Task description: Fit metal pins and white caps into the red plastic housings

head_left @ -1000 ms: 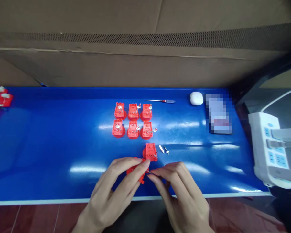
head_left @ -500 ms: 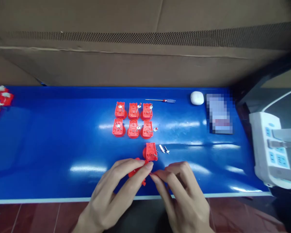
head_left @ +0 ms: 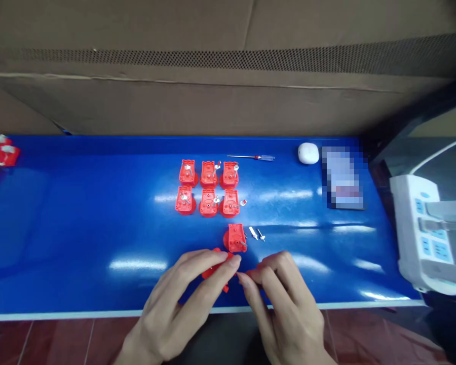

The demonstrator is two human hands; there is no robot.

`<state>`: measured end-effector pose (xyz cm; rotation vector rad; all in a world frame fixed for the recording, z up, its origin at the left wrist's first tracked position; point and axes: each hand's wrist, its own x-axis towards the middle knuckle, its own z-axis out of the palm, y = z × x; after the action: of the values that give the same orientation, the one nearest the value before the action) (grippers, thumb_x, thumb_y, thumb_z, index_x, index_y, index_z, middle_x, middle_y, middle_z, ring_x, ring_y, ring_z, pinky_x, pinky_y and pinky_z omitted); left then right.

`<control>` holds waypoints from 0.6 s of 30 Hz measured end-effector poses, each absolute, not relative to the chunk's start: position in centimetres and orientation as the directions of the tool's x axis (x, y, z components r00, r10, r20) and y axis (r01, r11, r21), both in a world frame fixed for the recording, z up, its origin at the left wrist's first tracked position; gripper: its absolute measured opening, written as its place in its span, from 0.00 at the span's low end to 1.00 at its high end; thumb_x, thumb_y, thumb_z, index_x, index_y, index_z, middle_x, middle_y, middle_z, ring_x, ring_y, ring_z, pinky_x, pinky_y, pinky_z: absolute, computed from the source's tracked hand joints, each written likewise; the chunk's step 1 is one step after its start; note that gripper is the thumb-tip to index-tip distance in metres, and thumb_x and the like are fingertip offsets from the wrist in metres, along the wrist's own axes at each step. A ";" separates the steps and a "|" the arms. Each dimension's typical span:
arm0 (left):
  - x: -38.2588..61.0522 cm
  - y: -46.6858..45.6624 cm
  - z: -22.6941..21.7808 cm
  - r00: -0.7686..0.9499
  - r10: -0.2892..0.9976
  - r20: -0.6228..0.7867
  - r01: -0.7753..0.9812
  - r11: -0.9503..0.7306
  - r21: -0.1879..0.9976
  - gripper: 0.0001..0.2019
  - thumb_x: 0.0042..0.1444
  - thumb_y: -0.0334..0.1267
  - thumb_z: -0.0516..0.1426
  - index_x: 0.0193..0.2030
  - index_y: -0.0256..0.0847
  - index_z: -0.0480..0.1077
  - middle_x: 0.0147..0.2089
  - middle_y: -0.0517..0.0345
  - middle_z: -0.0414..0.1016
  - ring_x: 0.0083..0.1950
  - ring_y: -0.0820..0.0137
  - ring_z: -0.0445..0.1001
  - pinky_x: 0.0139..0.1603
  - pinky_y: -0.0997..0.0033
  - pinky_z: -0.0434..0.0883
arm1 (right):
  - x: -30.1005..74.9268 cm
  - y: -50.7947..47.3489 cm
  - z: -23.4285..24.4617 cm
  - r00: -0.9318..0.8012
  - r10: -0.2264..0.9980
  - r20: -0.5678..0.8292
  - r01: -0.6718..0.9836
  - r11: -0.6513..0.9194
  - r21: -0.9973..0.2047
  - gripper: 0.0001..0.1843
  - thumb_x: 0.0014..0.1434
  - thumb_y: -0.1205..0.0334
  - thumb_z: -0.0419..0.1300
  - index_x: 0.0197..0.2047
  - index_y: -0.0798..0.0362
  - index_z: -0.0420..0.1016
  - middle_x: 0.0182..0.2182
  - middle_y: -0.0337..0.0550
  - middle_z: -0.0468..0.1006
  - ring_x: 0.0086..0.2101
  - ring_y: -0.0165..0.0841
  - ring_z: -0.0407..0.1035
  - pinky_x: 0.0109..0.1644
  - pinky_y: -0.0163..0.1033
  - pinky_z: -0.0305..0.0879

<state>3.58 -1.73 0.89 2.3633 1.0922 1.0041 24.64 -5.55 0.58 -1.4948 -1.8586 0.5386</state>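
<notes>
Near the front edge of the blue table, my left hand (head_left: 192,299) is closed on a red plastic part (head_left: 210,270), which its fingers partly cover. My right hand (head_left: 287,299) pinches with thumb and forefinger at the right side of that part; whatever lies between the fingertips is too small to make out. Just beyond my fingertips stands a red plastic housing (head_left: 235,237) with a small metal pin at its corner. Right of it lie a small white piece (head_left: 253,233) and a thin metal shaft (head_left: 261,235).
Several similar red housings (head_left: 209,203) stand in two rows farther back. Behind them lies a screwdriver (head_left: 251,157), with a white case (head_left: 308,153) and a blurred-out flat object (head_left: 343,177) to the right. More red parts (head_left: 0,154) lie far left; a power strip (head_left: 421,233) is at right.
My right hand has shifted very slightly left. Otherwise both hands keep nearly the same pose at the red part.
</notes>
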 end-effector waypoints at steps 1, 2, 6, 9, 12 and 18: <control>3.7 -1.6 1.0 0.442 0.769 0.461 0.520 -0.639 0.567 0.24 0.71 0.19 0.63 0.71 0.35 0.76 0.64 0.47 0.81 0.64 0.63 0.82 0.65 0.65 0.84 | 24.6 -5.5 0.5 -0.107 0.962 0.250 0.682 0.254 -0.685 0.09 0.77 0.73 0.60 0.44 0.50 0.71 0.36 0.40 0.71 0.36 0.33 0.67 0.38 0.40 0.66; 3.8 -1.5 1.0 0.434 0.772 0.464 0.518 -0.635 0.572 0.24 0.70 0.19 0.63 0.70 0.35 0.77 0.63 0.48 0.81 0.63 0.64 0.83 0.65 0.65 0.84 | 24.6 -5.5 0.5 -0.109 0.963 0.247 0.685 0.253 -0.683 0.09 0.77 0.73 0.61 0.43 0.50 0.71 0.36 0.40 0.71 0.36 0.33 0.67 0.38 0.40 0.66; 4.0 -1.0 0.8 0.392 0.801 0.452 0.517 -0.598 0.612 0.24 0.69 0.18 0.64 0.68 0.38 0.77 0.61 0.48 0.82 0.62 0.65 0.82 0.66 0.64 0.82 | 25.1 -5.4 0.9 -0.153 0.957 0.245 0.683 0.281 -0.674 0.03 0.76 0.67 0.62 0.47 0.50 0.74 0.39 0.43 0.75 0.39 0.36 0.70 0.41 0.41 0.69; 3.7 -0.8 0.0 0.302 0.872 0.385 0.532 -0.489 0.691 0.24 0.67 0.20 0.66 0.67 0.41 0.78 0.62 0.50 0.81 0.62 0.66 0.82 0.66 0.66 0.82 | 26.4 -5.0 1.0 -0.157 0.947 0.281 0.684 0.309 -0.661 0.03 0.77 0.62 0.62 0.49 0.51 0.76 0.37 0.42 0.76 0.38 0.37 0.71 0.42 0.43 0.70; 3.3 -0.5 -1.2 0.215 0.927 0.309 0.537 -0.376 0.755 0.24 0.65 0.25 0.70 0.66 0.45 0.79 0.61 0.52 0.81 0.62 0.65 0.83 0.65 0.63 0.82 | 27.9 -4.2 0.3 -0.073 0.956 0.285 0.708 0.250 -0.660 0.04 0.77 0.66 0.61 0.46 0.50 0.77 0.35 0.40 0.76 0.35 0.34 0.69 0.41 0.41 0.67; 3.1 0.6 -3.0 0.247 0.957 0.155 0.531 -0.267 0.804 0.26 0.67 0.30 0.69 0.69 0.51 0.76 0.64 0.52 0.77 0.64 0.62 0.83 0.67 0.55 0.82 | 29.3 -2.8 -2.0 0.035 0.972 0.230 0.771 0.120 -0.625 0.03 0.77 0.63 0.65 0.52 0.48 0.81 0.38 0.39 0.77 0.38 0.33 0.72 0.44 0.40 0.70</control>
<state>3.10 0.63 -3.00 1.9005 1.3539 0.8791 29.27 -2.80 -2.02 -1.6932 -1.7780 0.4135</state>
